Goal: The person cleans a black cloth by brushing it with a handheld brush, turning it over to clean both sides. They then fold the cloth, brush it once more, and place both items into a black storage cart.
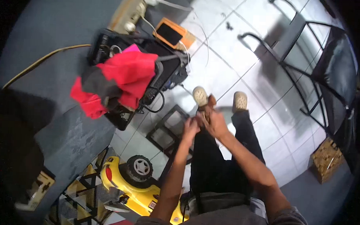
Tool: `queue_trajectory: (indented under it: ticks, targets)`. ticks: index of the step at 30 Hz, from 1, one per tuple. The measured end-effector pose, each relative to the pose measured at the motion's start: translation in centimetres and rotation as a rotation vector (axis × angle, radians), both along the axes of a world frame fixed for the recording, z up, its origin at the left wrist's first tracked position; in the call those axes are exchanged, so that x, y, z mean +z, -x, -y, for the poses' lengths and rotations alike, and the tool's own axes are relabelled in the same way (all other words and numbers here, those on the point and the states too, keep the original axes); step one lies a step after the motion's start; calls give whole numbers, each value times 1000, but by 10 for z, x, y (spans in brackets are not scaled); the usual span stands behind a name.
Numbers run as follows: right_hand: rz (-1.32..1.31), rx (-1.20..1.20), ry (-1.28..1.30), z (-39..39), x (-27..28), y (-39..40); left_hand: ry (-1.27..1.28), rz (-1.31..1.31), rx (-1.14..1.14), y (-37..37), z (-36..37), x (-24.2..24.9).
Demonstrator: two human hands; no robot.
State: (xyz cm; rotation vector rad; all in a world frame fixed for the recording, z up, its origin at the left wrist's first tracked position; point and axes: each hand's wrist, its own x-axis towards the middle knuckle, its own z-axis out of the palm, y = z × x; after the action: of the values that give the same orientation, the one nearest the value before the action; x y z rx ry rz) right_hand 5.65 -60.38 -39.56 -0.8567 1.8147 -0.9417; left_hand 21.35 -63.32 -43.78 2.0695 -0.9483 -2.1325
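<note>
My left hand (191, 128) and my right hand (216, 123) meet in front of my lower legs, fingers closed and pressed close together. A small brown piece (211, 100) sticks out just beyond the right hand's fingers; I cannot tell what it is. Behind the hands is one beige clog (200, 95) with a dotted top, on my foot. The other beige clog (240, 102) rests on the tiles to the right. Dark trousers (210, 165) cover my legs below the hands.
Red cloth (125, 75) lies over a black rack on the left, near a phone (169, 34) on an orange box with white cables. A yellow toy car (139, 196) stands lower left beside a dark frame (169, 128). A black metal-framed chair (296, 69) stands right, above a patterned box (326, 160).
</note>
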Motion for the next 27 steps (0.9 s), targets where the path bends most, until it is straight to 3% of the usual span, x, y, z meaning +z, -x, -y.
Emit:
queue_trajectory:
  ticks: [3, 7, 10, 12, 14, 16, 17, 20, 24, 25, 27]
  targets:
    - [-18, 95, 92, -30, 69, 24, -72, -221, 269, 14, -56, 53]
    - [62, 228, 222, -59, 140, 42, 67, -431, 323, 32, -86, 122]
    - [-26, 381, 247, -62, 192, 60, 74, -558, 462, 53, -76, 167]
    - [-35, 459, 258, -61, 208, 67, -141, -644, 545, 62, -54, 189]
    - [58, 520, 328, -59, 228, 69, -96, -607, 561, 65, -41, 203]
    - [20, 548, 367, -50, 244, 75, -92, -440, 436, 65, -24, 208]
    - [-10, 616, 398, -45, 253, 77, -105, -512, 411, 67, -13, 227]
    - [-81, 725, 437, -23, 263, 77, -100, -684, 361, 52, 10, 223]
    - [-46, 469, 395, 22, 229, 50, 102, -721, 330, 37, 50, 223]
    - [-81, 407, 218, 33, 225, 44, 99, -738, 333, 34, 60, 228]
    - [-202, 408, 24, 62, 211, 29, 355, -646, 30, 24, 91, 240]
